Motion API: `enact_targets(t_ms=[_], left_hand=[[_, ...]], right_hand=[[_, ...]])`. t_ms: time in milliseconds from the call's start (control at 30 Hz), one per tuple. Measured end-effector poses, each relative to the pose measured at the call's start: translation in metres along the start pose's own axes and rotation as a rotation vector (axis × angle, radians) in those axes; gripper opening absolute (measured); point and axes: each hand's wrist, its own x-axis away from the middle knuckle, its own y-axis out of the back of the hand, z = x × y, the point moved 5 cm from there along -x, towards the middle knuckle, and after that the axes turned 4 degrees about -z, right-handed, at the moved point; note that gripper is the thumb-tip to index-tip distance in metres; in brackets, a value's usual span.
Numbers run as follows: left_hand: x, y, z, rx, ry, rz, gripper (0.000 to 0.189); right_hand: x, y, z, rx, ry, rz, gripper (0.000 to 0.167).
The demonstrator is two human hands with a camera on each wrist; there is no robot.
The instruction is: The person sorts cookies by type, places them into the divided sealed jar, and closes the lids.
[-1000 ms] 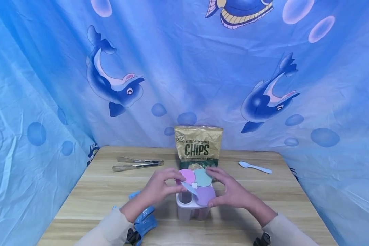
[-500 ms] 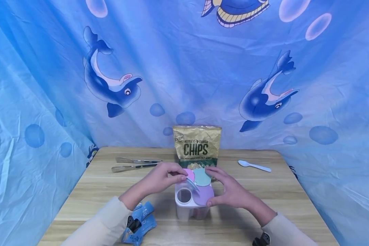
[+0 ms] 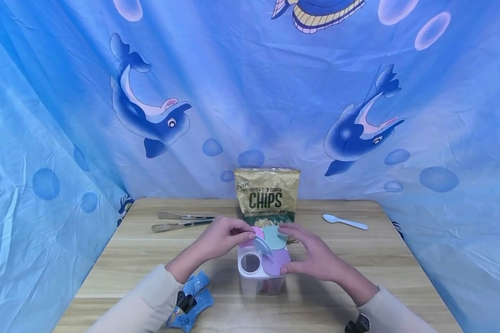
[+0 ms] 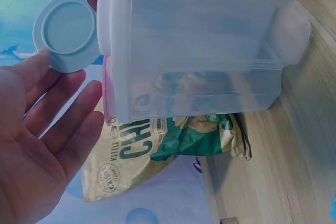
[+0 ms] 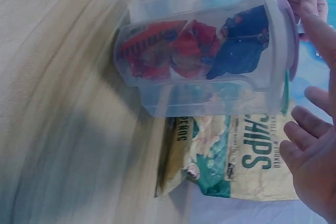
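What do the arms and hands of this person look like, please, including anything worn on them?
The left hand and right hand are bare, without gloves. The left sleeve and right sleeve are plain off-white and end short of the hands. Near each cuff sits a small black device, left and right; any markings on these are too small to read.

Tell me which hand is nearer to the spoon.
Right. The right hand is at the right side of the container, with the spoon farther right and farther back. The left hand is farther off, at the container's left, pinching the blue lid.
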Motion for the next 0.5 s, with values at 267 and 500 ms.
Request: enact_targets(t_ms=[267, 500], left_hand=[[0.002, 0.001, -0.003, -0.014, -0.003, 0.010, 0.011], [0.003, 0.002, -0.004, -0.024, 0.006, 0.013, 0.012]], right_hand=[[-0.006, 0.009, 0.014, -0.131, 0.067, -0.036, 0.064], [-0.007, 0.005, 0.035, -0.195, 0.056, 0.043, 0.045]])
